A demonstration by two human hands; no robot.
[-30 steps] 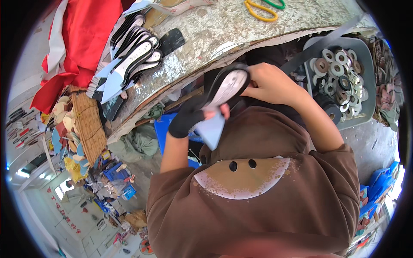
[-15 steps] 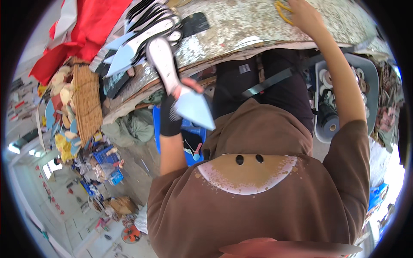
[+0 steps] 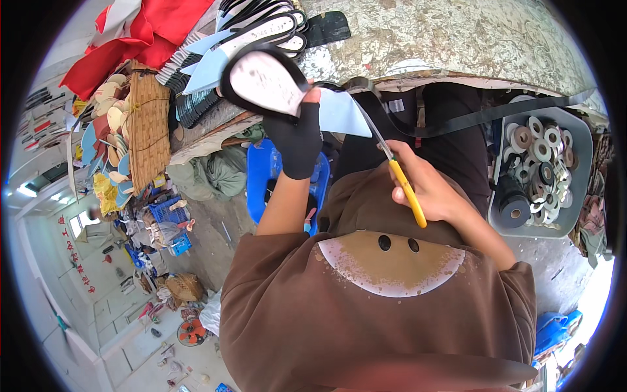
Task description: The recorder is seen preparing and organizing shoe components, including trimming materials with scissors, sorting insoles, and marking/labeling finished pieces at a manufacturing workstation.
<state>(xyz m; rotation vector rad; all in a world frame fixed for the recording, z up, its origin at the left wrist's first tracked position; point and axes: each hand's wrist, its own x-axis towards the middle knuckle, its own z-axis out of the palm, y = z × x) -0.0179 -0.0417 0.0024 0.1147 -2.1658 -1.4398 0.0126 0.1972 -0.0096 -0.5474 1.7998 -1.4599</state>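
My left hand, in a black fingerless glove, holds a shoe upper with a white oval sole side and a black rim. A pale blue pointed flap sticks out from it to the right. My right hand grips yellow-handled scissors, whose blades lie along the flap's right edge. Whether the blades are apart cannot be made out. Beyond the left hand, several similar uppers lie stacked on the worn table. A black strip stretches rightward across my lap from near the held piece.
A grey bin of tape rolls stands at the right. Under the table edge sits a blue container. At the left are a wicker basket with cut pieces and red material. A black patch lies on the table.
My right hand has come from the far right of the table down to the held piece, bringing the scissors. The left hand has turned and moved the shoe upper slightly right.
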